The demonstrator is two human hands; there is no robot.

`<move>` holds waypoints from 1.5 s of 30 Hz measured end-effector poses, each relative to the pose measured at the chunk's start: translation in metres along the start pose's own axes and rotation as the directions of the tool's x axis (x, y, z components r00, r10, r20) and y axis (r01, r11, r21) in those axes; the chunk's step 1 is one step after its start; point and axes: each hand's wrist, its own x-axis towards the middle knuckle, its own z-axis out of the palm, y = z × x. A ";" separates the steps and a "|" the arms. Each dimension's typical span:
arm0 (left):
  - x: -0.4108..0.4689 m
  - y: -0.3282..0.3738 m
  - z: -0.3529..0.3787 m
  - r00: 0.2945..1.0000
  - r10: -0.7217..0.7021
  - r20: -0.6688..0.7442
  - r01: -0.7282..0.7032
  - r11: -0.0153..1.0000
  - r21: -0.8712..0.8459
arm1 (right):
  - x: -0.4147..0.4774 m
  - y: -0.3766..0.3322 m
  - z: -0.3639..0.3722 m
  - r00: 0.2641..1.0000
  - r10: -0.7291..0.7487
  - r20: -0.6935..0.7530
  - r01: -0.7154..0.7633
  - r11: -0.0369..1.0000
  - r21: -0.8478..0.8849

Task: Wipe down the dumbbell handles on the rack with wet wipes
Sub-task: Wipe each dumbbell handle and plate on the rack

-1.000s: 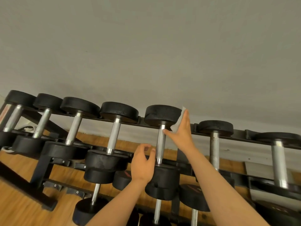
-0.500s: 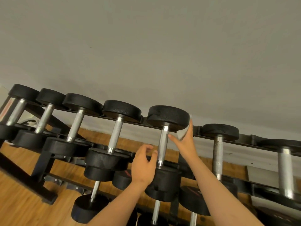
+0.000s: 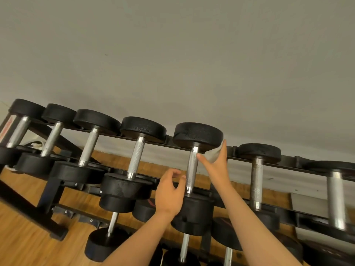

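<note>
The right hand (image 3: 216, 167) pinches a crumpled white wet wipe (image 3: 212, 156) between thumb and fingers, which partly hide it. Just left of this hand is the knurled steel handle (image 3: 192, 169) of a black round-headed dumbbell (image 3: 197, 134) on the black metal rack (image 3: 51, 194). Below, the left hand (image 3: 169, 192) is loosely curled and empty, its thumb perhaps touching the handle.

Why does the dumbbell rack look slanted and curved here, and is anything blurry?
Head view: the wide-angle lens, tilted, bows and slants the rack; soft even light, only a mild sheen on the steel handle; the left hand looks slightly smeared at its fingertips; no harsh shadows.
</note>
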 end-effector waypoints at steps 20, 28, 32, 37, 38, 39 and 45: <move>-0.002 0.001 -0.002 0.999 0.047 -0.005 -0.047 0.999 0.019 | -0.006 -0.061 0.018 0.819 -0.443 0.365 0.549 0.422 -0.721; 0.005 0.004 -0.024 0.973 0.222 0.070 -0.226 0.972 0.067 | -0.079 -0.014 0.040 0.938 -0.315 -0.144 0.203 0.837 -0.509; 0.035 0.025 -0.038 0.909 0.407 0.093 -0.416 0.901 0.122 | -0.078 -0.015 0.058 0.917 -0.268 -0.295 0.072 0.839 -0.539; 0.080 0.068 -0.025 0.862 0.501 0.075 -0.504 0.837 0.212 | -0.079 -0.015 0.060 0.888 -0.317 -0.334 0.036 0.770 -0.637; 0.087 0.078 -0.019 0.852 0.513 0.107 -0.523 0.818 0.239 | -0.078 -0.015 0.060 0.888 -0.318 -0.332 0.027 0.758 -0.652; 0.094 0.086 -0.010 0.845 0.512 0.157 -0.535 0.802 0.265 | -0.078 -0.015 0.061 0.890 -0.320 -0.323 0.025 0.744 -0.668; 0.094 0.080 0.019 0.841 0.462 0.283 -0.539 0.665 0.516 | -0.078 -0.016 0.062 0.872 -0.351 -0.343 0.002 0.701 -0.713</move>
